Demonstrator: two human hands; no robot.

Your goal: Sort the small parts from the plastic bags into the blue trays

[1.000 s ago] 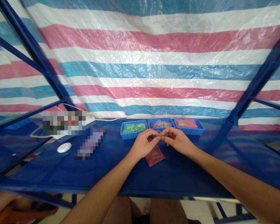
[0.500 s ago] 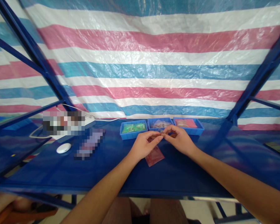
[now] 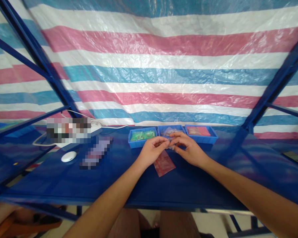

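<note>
Small clear packet [image 3: 170, 144] is pinched between the fingertips of my left hand [image 3: 152, 152] and my right hand [image 3: 190, 150], both closed narrow on it from either side, I think because film this thin and limp needs a grip at two edges. I hold it just above the blue table [image 3: 64, 185], right in front of the middle bin [image 3: 180, 126] of like clear pieces, while the red sachet [image 3: 164, 165] lies flat below my hands, near but out of the fingers' way.
</note>
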